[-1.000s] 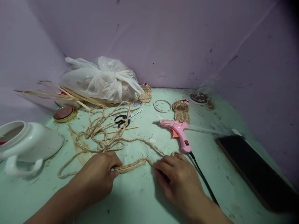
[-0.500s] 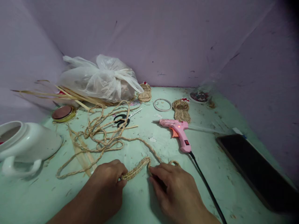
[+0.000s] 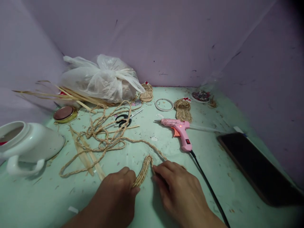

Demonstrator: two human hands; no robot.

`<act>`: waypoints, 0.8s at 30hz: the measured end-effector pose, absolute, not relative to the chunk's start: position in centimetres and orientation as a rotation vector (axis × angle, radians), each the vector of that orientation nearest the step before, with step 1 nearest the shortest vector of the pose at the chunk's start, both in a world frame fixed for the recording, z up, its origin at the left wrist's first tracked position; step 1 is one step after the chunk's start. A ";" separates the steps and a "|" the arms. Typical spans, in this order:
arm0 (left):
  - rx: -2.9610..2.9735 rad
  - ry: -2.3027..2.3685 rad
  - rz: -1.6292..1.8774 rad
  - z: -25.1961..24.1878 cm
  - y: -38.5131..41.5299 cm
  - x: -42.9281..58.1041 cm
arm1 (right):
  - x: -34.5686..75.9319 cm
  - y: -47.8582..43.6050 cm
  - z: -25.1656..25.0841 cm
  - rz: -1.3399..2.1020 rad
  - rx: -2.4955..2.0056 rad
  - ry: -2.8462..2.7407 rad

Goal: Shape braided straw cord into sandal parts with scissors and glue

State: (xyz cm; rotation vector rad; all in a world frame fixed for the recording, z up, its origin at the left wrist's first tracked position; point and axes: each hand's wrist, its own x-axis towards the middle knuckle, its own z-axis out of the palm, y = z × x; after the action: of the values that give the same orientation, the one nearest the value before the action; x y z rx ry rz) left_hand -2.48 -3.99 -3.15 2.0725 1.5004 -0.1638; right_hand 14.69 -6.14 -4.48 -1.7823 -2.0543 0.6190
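Note:
A narrow piece of coiled braid (image 3: pixel 143 171) rises at a slant from my left hand (image 3: pixel 120 193), whose fingers are closed on its lower end. My right hand (image 3: pixel 178 186) pinches the braided cord (image 3: pixel 152 145) just right of the piece's top. That cord runs back to a loose tangle at the left. Beyond my right hand lies a pink glue gun (image 3: pixel 179 128), its orange light lit and its nozzle pointing left. Black-handled scissors (image 3: pixel 123 121) lie partly under the tangled cord.
A white pitcher (image 3: pixel 45 142) lies at the left, with a round tin (image 3: pixel 64 114) behind it. A plastic bag (image 3: pixel 102 79) is at the back. A white ring (image 3: pixel 164 105), a braided sole shape (image 3: pixel 182 109) and a dark phone (image 3: pixel 256 167) are farther right.
My left hand has moved right, closer to my right hand, and the coiled piece has turned more upright. The view has shifted slightly.

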 end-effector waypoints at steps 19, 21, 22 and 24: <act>2.167 1.418 -0.040 -4.4 -5.0 -1.5 | 14.2 -6.7 -4.5 0.571 -1.714 -2.135; 2.175 1.308 -0.083 -3.8 -4.9 -1.4 | 14.2 -6.6 -4.2 0.579 -1.735 -2.149; 2.178 1.249 -0.116 -3.5 -4.7 -1.5 | 14.1 -6.6 -4.0 0.583 -1.743 -2.154; 2.203 1.187 -0.190 -2.9 -4.1 -1.9 | 14.0 -6.5 -3.8 0.591 -1.753 -2.163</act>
State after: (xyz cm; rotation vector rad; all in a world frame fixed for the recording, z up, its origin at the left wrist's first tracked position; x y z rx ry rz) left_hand -1.92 -4.11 -2.88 2.2026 1.1873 -0.1898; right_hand 14.02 -6.53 -3.78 -1.7530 -2.1631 0.5910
